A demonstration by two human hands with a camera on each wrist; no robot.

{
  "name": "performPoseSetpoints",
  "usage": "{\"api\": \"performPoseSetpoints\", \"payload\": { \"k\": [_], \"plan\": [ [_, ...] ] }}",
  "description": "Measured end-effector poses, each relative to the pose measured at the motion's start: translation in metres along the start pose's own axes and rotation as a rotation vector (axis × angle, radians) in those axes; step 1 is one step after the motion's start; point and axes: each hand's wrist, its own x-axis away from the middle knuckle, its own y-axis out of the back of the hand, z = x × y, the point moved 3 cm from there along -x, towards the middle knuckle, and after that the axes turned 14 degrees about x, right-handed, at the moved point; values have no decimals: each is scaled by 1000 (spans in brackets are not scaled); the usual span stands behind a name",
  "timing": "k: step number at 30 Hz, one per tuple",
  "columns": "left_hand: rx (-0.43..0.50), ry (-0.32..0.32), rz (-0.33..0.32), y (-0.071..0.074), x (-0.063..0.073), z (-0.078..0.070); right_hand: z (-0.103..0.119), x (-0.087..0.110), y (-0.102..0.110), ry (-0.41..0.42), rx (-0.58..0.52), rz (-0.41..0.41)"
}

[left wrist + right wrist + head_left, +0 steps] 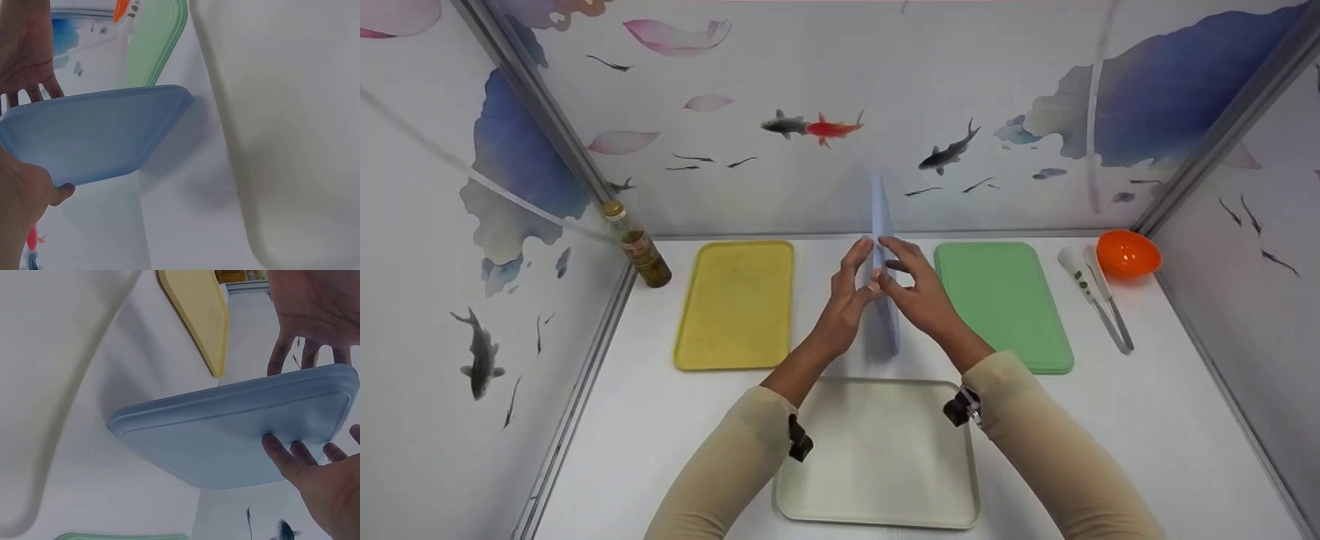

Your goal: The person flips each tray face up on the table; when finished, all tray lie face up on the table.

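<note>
A blue tray [883, 217] stands on edge between my two hands, seen edge-on in the head view. My left hand [840, 319] presses against its left side, with the thumb lying along the tray in the left wrist view. From the other side, my right hand [919, 300] touches the tray's face with extended fingertips, as the right wrist view shows. Nearest to me lies a cream tray [881, 457], beneath my forearms. A yellow tray [735, 307] lies to the left and a green tray [1005, 307] to the right.
An orange bowl [1128, 255] sits at the back right, beside two white-handled utensils [1099, 296]. At the back left is a bottle [645, 255] of dark liquid with a yellow cap. Printed wall panels [810, 187] enclose the white table on the back and both sides.
</note>
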Motion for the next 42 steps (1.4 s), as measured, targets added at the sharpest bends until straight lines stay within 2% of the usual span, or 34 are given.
{"api": "performPoseSetpoints", "payload": {
  "k": [7, 10, 15, 21, 25, 28, 29, 35, 36, 38, 39, 42],
  "plan": [
    [26, -8, 6, -2, -4, 2, 0, 0, 5, 8, 16, 5],
    [6, -9, -28, -1, -6, 8, -2, 2, 6, -9, 34, 13],
    [-79, 22, -118, 5, -8, 22, -5, 4, 7, -12, 55, 13],
    [-181, 107, -173, 6, -4, 41, -9, 7, 7, -3, 67, -2],
    [-208, 162, -160, -1, 3, 52, -12, 10, 9, 2, 61, -11],
    [-183, 229, -139, -5, 7, 64, -15, 13, 10, -20, 37, -1],
    [-200, 244, -128, -7, 8, 65, -15, 13, 11, -32, 28, 5],
    [-318, 297, -53, -12, 2, 153, -19, 19, 12, -73, 17, 42],
    [-313, 315, -43, -12, -1, 168, -19, 20, 12, -80, 13, 45],
    [-302, 371, -22, -17, 0, 162, -20, 21, 13, -96, -7, 46],
    [-309, 400, -11, -20, 1, 149, -21, 22, 14, -103, -26, 42],
    [-241, 496, 21, -27, 4, 111, -22, 23, 17, -125, -60, 14]
  ]
}}
